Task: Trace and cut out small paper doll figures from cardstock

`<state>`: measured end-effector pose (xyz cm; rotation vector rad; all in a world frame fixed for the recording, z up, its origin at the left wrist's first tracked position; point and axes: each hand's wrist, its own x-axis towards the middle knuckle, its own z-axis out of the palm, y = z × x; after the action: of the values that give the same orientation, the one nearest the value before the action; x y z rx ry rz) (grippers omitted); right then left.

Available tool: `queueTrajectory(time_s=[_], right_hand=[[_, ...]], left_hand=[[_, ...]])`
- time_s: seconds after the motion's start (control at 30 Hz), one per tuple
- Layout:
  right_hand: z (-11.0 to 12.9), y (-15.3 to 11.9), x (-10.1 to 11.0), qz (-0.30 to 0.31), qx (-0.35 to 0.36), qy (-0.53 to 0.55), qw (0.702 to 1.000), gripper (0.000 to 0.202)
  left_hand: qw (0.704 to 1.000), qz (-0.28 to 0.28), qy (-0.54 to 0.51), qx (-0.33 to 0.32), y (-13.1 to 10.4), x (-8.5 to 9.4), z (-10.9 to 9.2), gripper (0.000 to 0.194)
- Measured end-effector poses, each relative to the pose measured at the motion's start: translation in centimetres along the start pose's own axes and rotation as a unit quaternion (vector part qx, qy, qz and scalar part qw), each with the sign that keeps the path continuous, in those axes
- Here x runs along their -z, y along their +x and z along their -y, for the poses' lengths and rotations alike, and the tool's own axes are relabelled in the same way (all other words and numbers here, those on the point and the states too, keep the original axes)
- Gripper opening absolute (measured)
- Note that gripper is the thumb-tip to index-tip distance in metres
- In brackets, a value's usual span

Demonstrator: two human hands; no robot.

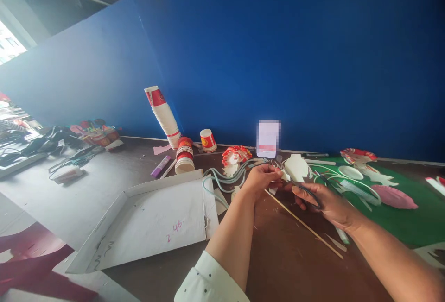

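My left hand (262, 178) is closed, with thumb and fingers pinching a small piece of white paper (285, 175). Just beyond it is a larger white cut-paper shape (296, 166) with a jagged edge; whether the two are joined I cannot tell. My right hand (327, 204) is wrapped round a pair of scissors (310, 194) with dark handle loops. The blades point toward the paper and are mostly hidden. Below both hands a thin wooden stick (306, 225) lies slantwise on the brown table. A cut red-and-white paper cup (237, 155) lies left of the paper.
A shallow white cardboard box lid (156, 228) lies left of my arms. Behind it stand a leaning stack of paper cups (166, 119) and a single cup (207, 141). Pale cords (219, 179) curl nearby. On the right, a green mat (399, 223) bears a pink scalloped piece (396, 197).
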<state>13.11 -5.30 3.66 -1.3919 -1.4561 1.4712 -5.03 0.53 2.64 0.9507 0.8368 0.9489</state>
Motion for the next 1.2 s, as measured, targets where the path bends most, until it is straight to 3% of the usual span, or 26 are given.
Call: queueTrajectory(time_s=[0.2, 0.57, 0.9, 1.2], right_hand=[[-0.26, -0.07, -0.32, 0.014, 0.043, 0.017, 0.999, 0.056], [0.40, -0.19, -0.49, -0.012, 0.037, -0.037, 0.999, 0.056], [0.53, -0.25, -0.66, -0.040, 0.030, -0.012, 0.999, 0.053], [-0.02, -0.21, -0.17, -0.002, 0.038, 0.010, 0.999, 0.050]], left_hand=[[1.000, -0.011, 0.011, -0.015, 0.25, -0.40, 0.38, 0.034], [1.000, -0.022, 0.014, -0.016, 0.49, -0.62, 0.77, 0.032], [0.999, -0.015, 0.029, -0.017, 0.63, -0.62, 0.90, 0.029], [1.000, -0.006, 0.020, -0.018, 0.71, -0.42, 0.90, 0.025]])
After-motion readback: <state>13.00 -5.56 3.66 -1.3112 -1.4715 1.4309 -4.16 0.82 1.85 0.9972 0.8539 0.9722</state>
